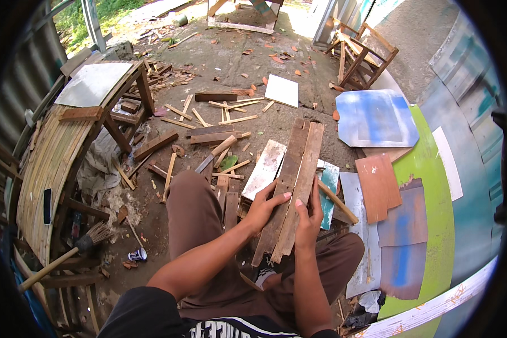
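Note:
Two weathered wooden planks lie side by side in my hands, tilted away from me above my lap, with a narrow gap between them. My left hand (263, 208) grips the left plank (285, 180) at its outer edge, thumb on top. Around the right plank (308, 174) my right hand (308, 222) is closed, its thumb also on the face. Beneath the planks sit a worn white board (266, 166) and a teal-and-white board (329, 186), both partly hidden. A round wooden stick (338, 201) slants beside my right hand.
Wood scraps and thin sticks (225, 110) litter the ground ahead. At left stands a slatted bamboo bench (50, 169) with a phone (47, 205); a brush (93, 236) leans near it. Painted sheets (377, 118) lie at right, before a wooden chair (363, 53). A white tile (281, 90) lies farther off.

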`<action>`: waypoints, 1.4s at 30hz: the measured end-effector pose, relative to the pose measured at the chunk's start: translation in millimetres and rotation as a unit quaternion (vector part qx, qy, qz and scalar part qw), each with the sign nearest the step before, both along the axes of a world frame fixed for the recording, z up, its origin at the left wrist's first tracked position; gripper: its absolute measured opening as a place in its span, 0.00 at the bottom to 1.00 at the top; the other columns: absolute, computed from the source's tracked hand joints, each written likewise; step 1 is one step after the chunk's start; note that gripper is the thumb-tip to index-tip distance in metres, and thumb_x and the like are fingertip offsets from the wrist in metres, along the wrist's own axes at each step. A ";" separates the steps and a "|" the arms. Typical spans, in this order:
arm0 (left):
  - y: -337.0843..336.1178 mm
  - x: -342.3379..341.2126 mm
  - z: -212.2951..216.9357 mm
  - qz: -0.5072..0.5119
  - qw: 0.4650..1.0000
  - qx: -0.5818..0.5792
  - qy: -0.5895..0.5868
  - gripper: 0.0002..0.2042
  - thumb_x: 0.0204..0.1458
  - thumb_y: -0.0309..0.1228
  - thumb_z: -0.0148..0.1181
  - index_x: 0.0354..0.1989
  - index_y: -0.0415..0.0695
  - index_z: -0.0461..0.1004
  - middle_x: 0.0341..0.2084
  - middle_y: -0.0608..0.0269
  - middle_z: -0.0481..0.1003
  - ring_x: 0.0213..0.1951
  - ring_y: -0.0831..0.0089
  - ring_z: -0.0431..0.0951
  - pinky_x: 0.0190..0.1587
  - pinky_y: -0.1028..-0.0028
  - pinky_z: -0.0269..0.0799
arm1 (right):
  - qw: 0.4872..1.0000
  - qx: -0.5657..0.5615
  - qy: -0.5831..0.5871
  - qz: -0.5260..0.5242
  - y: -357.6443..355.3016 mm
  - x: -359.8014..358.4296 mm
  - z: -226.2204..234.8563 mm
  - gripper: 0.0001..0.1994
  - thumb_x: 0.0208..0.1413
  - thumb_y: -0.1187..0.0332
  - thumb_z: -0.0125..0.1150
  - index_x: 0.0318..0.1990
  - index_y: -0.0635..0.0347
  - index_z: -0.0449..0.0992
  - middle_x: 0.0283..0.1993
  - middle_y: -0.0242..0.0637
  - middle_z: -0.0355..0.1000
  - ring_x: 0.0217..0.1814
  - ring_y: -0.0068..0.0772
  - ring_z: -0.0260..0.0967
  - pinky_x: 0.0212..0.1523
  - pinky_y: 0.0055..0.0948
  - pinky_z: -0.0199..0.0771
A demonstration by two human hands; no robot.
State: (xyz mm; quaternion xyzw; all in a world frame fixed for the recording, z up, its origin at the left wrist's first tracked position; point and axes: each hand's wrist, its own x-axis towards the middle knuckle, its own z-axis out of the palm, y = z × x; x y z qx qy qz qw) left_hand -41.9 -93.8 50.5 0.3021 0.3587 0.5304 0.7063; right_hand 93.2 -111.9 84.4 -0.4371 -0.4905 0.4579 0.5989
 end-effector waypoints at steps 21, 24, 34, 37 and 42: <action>2.9 0.9 -1.8 -0.005 0.998 0.063 0.028 0.35 0.57 0.32 0.76 0.71 0.33 0.68 0.59 0.52 0.77 0.56 0.69 0.78 0.60 0.69 0.75 | 1.000 -0.010 -0.017 -0.005 -0.4 -0.5 4.1 0.37 0.62 0.75 0.53 0.80 0.69 0.56 0.77 0.46 0.65 0.72 0.34 0.68 0.72 0.31 0.64; 2.4 0.7 -1.1 -0.008 0.998 0.054 0.028 0.36 0.57 0.32 0.76 0.72 0.33 0.67 0.59 0.52 0.77 0.56 0.69 0.78 0.60 0.69 0.75 | 1.000 -0.008 -0.021 -0.003 0.4 0.4 3.1 0.36 0.63 0.74 0.53 0.80 0.70 0.56 0.77 0.46 0.64 0.74 0.34 0.67 0.73 0.32 0.63; 4.2 -0.2 0.8 -0.013 0.998 0.060 0.031 0.39 0.56 0.32 0.77 0.74 0.35 0.64 0.60 0.52 0.77 0.57 0.68 0.78 0.61 0.68 0.74 | 0.999 0.019 -0.046 -0.013 7.8 5.8 -6.8 0.32 0.69 0.73 0.50 0.79 0.70 0.58 0.79 0.47 0.63 0.77 0.35 0.63 0.76 0.33 0.58; 3.1 1.2 0.8 -0.012 0.999 0.041 0.026 0.40 0.56 0.33 0.77 0.74 0.35 0.63 0.61 0.51 0.76 0.58 0.68 0.78 0.62 0.68 0.73 | 0.998 0.021 -0.066 -0.012 12.6 8.6 -4.4 0.31 0.69 0.72 0.49 0.79 0.70 0.59 0.80 0.48 0.61 0.80 0.37 0.61 0.78 0.34 0.55; 4.0 3.3 3.2 -0.015 1.000 0.020 0.015 0.41 0.56 0.33 0.77 0.76 0.35 0.62 0.64 0.50 0.74 0.61 0.66 0.76 0.64 0.67 0.72 | 0.998 0.013 -0.056 -0.014 14.3 9.5 3.1 0.31 0.69 0.73 0.52 0.78 0.71 0.60 0.80 0.51 0.62 0.77 0.35 0.64 0.75 0.33 0.61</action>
